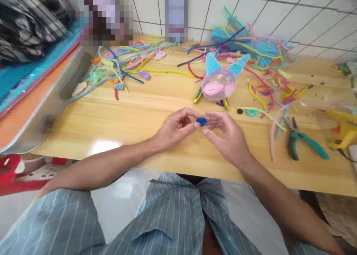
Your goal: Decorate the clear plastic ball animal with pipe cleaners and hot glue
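Note:
A small dark blue coil of pipe cleaner (201,122) is pinched at the fingertips of my left hand (178,128), just above the wooden table. My right hand (227,136) closes in from the other side, its fingertips on the coil's right edge and its thumb just below. Behind my hands stands a pipe-cleaner figure (219,84), with a clear round body, two light blue pointed ears, pink oval patches and yellow-and-dark legs. To its right lie a small dark disc (240,111) and a teal ring coil (252,112).
Teal-handled pliers (306,138) lie on the right, near a yellow glue gun (344,130). Loose pipe cleaners (119,67) tangle at the back left, and more (256,50) heap against the tiled wall (251,9). A clear plastic-sided bin (55,99) borders the table's left.

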`<action>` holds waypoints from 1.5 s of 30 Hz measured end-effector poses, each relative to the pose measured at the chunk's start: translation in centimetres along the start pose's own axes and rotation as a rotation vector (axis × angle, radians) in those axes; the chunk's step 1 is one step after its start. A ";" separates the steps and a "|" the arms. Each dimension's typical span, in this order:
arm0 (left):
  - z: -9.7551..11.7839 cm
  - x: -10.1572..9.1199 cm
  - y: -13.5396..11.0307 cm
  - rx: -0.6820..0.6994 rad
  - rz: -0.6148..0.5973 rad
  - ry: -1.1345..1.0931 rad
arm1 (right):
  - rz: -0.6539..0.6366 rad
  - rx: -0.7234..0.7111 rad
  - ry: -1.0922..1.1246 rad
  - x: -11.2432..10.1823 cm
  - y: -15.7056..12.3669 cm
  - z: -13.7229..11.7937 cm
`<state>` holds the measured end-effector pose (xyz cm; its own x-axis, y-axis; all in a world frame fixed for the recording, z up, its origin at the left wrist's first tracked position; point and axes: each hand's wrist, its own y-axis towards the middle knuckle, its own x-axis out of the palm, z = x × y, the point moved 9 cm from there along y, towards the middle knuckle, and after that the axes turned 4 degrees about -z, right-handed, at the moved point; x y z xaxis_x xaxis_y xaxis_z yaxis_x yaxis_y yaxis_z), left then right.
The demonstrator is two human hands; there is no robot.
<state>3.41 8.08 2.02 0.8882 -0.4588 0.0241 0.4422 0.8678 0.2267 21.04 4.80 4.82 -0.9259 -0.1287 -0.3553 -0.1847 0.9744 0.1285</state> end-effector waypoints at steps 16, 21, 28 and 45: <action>1.0 0.5 -0.2 0.026 -0.064 -0.126 | 0.083 0.063 0.252 0.0 0.5 2.0; 0.3 0.7 -0.3 -0.004 -0.060 -0.159 | 0.064 0.058 0.309 0.3 0.3 2.3; 0.5 0.2 -0.7 0.014 -0.001 -0.011 | 0.017 0.091 0.442 1.1 -0.3 2.4; 3.3 1.0 -1.0 0.367 -0.060 0.284 | -0.020 0.170 0.390 1.5 -0.3 3.0</action>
<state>3.47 6.09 5.01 0.8840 -0.3916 -0.2555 0.4660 0.6931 0.5499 20.67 4.84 1.46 -0.9840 -0.1764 0.0253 -0.1773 0.9833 -0.0408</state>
